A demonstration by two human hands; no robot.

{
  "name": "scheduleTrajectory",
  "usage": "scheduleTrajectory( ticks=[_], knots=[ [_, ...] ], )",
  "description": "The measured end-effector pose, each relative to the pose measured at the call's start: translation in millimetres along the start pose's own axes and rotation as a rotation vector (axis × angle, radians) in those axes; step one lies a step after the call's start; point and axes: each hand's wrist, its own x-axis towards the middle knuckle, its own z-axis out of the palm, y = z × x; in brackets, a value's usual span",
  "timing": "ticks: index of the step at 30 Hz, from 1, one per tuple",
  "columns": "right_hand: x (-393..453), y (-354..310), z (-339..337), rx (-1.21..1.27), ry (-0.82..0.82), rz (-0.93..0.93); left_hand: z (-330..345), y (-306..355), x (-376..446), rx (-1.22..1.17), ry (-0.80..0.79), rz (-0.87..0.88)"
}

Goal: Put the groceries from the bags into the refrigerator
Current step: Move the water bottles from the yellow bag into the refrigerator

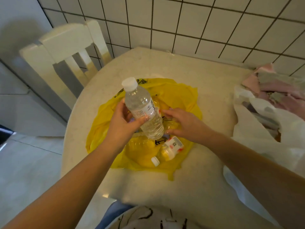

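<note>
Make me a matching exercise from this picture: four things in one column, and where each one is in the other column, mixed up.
1. water bottle
2. yellow bag
3. white chair
4. white bag

A. spread flat at the middle of the table
B. gripped in the left hand
C. at the table's right edge
D. beside the table's far left edge

Pairs: 1-B, 2-A, 3-D, 4-C

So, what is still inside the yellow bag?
Inside the yellow bag lies a small bottle with a white cap. The right hand and the held water bottle cover whatever else is there.
</note>
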Motion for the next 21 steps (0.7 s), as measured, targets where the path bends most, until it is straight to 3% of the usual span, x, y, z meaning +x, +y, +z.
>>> scheduleTrajectory(
  ticks=[4, 10, 21],
  knots=[
    [2, 23, 13, -0.309, -0.269, -0.123, -13, 0, -28, 0.093, 0.154, -0.020],
    [4, 42, 41, -0.633, -0.504, -0.256, -26, -11, -81, 0.083, 0.340, -0.089],
    [-5, 36, 67, -0.893, -0.405, -0.319, -15, -24, -137, 0.080, 0.501, -0.096]
  ],
)
